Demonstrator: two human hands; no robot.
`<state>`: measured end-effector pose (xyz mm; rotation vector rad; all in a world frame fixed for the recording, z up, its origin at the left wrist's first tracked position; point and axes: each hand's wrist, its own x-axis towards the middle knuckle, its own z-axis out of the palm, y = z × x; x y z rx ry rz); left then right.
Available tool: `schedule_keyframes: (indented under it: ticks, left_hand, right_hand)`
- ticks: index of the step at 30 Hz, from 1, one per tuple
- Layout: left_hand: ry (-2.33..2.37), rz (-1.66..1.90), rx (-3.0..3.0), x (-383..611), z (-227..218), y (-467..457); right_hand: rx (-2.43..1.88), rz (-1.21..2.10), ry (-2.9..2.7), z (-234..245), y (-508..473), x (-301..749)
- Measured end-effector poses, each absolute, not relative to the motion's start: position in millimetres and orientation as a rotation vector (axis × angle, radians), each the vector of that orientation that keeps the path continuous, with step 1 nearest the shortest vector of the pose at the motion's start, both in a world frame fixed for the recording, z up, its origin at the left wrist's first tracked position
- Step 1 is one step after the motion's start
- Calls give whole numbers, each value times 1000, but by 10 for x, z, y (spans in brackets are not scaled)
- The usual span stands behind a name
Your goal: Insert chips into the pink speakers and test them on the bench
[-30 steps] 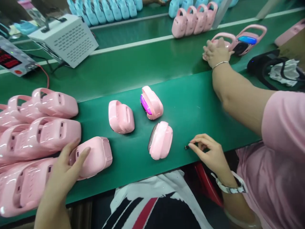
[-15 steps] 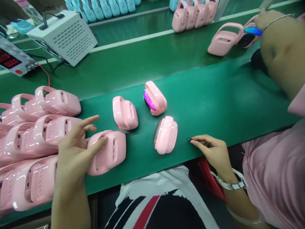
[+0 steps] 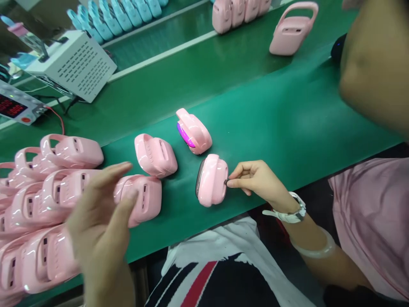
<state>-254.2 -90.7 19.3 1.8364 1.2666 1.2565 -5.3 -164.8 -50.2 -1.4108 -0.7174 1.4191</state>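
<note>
My right hand (image 3: 252, 178) pinches a small black piece (image 3: 226, 181), too small to name surely, at the slotted side of a pink portable speaker (image 3: 211, 181) with a carry handle. My left hand (image 3: 102, 217), blurred, has thumb and fingers apart and holds nothing. It hovers in front of another pink speaker (image 3: 148, 198), hiding part of it; whether they touch I cannot tell. Farther back on the green mat lie a third pink speaker (image 3: 156, 155) and one with a glowing purple light (image 3: 193, 132).
Rows of pink speakers (image 3: 60, 200) fill the left side. Behind them stand a vented grey-white box (image 3: 79, 64) and a power supply with red digits (image 3: 15, 104). Blue speakers (image 3: 111, 17) line the back. A co-worker's arm (image 3: 373, 68) reaches in at right, near a standing pink speaker (image 3: 289, 36).
My right hand has moved left, bringing the black piece to the nearest speaker. My left hand has lifted off the speaker it was touching. The view has shifted, and the co-worker's lit speaker is out of sight.
</note>
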Motion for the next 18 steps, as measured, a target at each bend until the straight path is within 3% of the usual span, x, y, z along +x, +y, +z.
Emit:
schedule_keyframes:
  ticks: [8, 18]
  left_hand:
    - [744, 759, 1588, -1781, -635, -793]
    - [936, 708, 1512, -1915, -484, -1019]
  right_hand:
    - [-1345, 1604, -760, -484, -1489, 65]
    - [-1241, 1785, -701, -546, -1572, -58]
